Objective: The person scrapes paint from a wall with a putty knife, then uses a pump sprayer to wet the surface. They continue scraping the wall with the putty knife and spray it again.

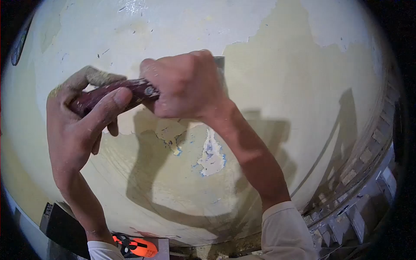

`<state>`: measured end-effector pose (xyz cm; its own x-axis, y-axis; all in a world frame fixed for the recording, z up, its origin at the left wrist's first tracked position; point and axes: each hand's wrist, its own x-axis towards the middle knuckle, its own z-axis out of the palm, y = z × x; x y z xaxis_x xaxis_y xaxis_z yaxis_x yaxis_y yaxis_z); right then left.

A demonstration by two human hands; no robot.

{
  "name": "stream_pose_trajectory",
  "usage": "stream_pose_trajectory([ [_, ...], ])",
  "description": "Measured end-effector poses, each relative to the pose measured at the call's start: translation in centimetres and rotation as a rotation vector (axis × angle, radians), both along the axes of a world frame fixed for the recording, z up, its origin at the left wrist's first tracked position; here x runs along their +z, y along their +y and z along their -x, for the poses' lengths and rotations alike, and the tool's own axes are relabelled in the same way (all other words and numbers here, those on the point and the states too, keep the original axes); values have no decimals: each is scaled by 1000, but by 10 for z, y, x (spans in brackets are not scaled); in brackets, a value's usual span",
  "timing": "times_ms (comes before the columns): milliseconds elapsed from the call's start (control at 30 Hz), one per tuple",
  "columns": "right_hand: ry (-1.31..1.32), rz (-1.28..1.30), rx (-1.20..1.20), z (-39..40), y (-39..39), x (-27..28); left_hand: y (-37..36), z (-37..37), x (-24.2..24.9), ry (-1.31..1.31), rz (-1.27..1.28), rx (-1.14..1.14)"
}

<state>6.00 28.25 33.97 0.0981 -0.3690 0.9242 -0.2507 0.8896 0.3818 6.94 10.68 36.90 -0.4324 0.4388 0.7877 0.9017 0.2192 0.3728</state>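
Note:
A scraper [102, 96] with a worn, dark red-brown handle and a round rivet is held in front of the wall. My left hand [78, 125] is closed around the handle's rear end, its thumb along the near side and its index finger dusted with plaster. My right hand [184, 84] forms a fist farther forward on the same tool and hides its middle. Past that fist, a short piece of grey metal blade [220, 63] shows close against the wall [268, 86]. Pale dust specks the handle and both hands.
Yellowish paint has come off the wall in ragged areas, with a white bare patch [212, 156] below my hands. An orange-and-black tool [136, 247] sits at the bottom left, beside a dark box [63, 229]. Broken edging [351, 177] runs along the right.

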Motion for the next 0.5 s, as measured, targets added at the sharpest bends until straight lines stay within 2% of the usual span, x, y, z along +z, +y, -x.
stream_pose_trajectory([
  [100,65,48,34,0,0,4,-2,3,6,88,-62,0],
  [167,129,19,27,7,-6,14,-10,2,17,120,40,62],
  [300,172,66,166,2,-4,11,1,-12,14,157,15,71],
  [367,140,87,142,2,-6,13,-1,-10,18,210,-10,86],
  [433,179,124,11,8,-6,18,-2,-3,33,190,98,69],
  [500,182,126,51,7,-4,18,0,-8,33,183,103,69],
])
